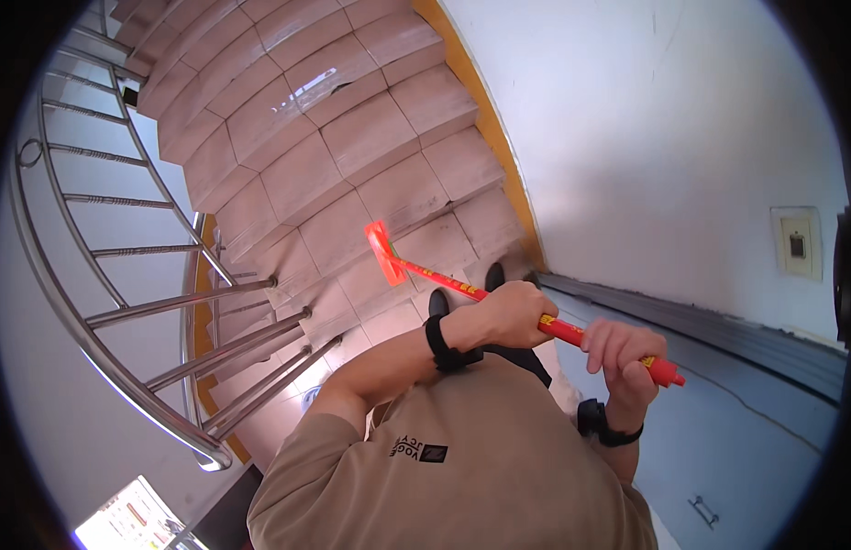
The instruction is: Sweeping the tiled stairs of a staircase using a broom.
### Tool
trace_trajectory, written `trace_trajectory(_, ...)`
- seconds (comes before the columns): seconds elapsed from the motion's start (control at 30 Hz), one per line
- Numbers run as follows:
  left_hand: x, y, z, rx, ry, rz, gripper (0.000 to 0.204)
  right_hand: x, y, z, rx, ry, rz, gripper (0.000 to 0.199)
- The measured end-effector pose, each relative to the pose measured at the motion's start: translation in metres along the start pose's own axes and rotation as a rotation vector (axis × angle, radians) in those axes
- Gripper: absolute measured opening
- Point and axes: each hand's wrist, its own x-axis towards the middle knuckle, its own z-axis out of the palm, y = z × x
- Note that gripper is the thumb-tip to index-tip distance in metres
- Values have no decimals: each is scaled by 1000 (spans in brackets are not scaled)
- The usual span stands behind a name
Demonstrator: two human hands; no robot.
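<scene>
A broom with a red, yellow-marked handle [444, 281] and a bright orange-red head [385, 253] slants across the view. Its head is low over the pink tiled stairs [380, 137]; whether it touches a tread I cannot tell. My left hand [517, 313] is wrapped round the middle of the handle. Higher up, close to the red end cap, my right hand [625, 353] grips the same handle. Both wrists wear black bands. Dark shoes [495, 275] show beneath my arms.
Curved metal railing [86, 321] runs along the left side of the stairs. On the right stands a white wall [618, 119] with a yellow-brown skirting [499, 137] and a switch plate [798, 244]. A grey rail [701, 321] lies along the wall's foot.
</scene>
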Motion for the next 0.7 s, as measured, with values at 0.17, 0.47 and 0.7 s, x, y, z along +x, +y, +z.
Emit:
trace_trajectory(0.17,6,-3,-2,66,-289,72,23,-41,13,18,-153,348,-76,33)
trace_trajectory(0.47,22,-44,40,147,32,64,23,-76,37,1,-180,693,-69,27)
trace_trajectory(0.7,46,-70,123,185,85,-15,23,-153,42,-28,-90,870,11,26)
